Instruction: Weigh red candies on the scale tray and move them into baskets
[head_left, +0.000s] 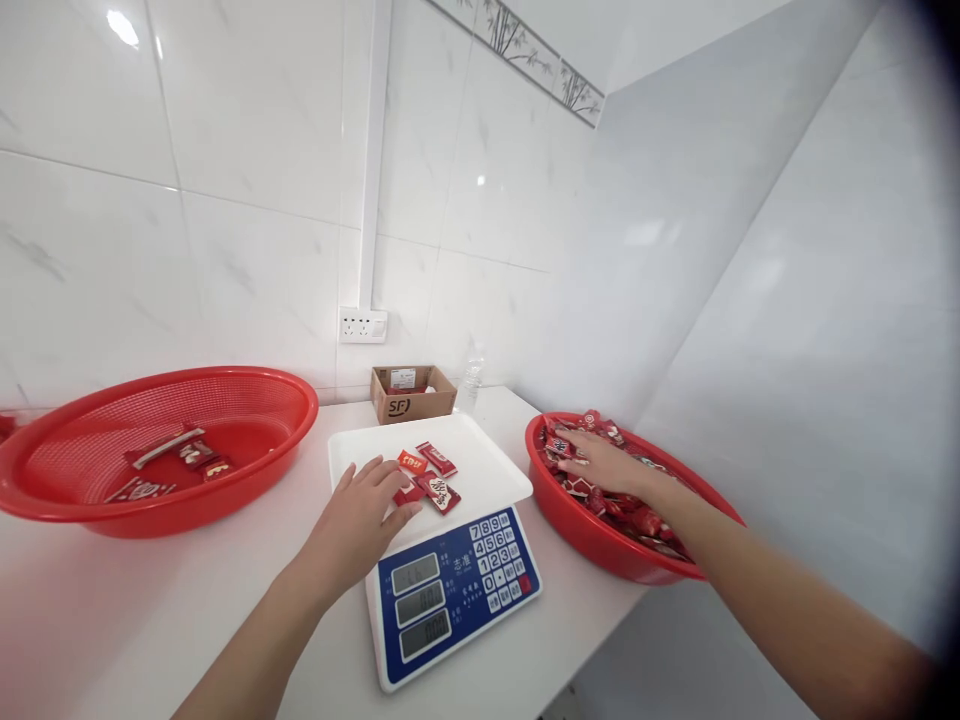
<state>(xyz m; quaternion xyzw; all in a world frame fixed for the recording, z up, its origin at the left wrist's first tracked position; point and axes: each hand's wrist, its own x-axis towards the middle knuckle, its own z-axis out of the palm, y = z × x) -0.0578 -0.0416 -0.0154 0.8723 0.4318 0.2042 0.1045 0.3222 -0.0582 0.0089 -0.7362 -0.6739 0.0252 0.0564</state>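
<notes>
My left hand (364,508) hovers over the white pan of a digital scale (487,455), fingers apart, right beside a few small red wrapped packets (439,492). One packet is partly covered by its fingertips, and whether they touch it is unclear. At the right, my right hand (600,463) reaches into a red plastic basket (559,500) heaped with similar red packets (626,510). Its fingers are stretched out over the top of the heap, with nothing visibly gripped. The scale's blue keypad panel (461,590) faces me, its displays lit only faintly.
On the left stands a larger red mesh basket (255,400) with several packets at its bottom. Behind the scale are a small cardboard box (416,403) and a clear plastic bottle (472,372). A wall socket (363,325) is above the white table (330,655).
</notes>
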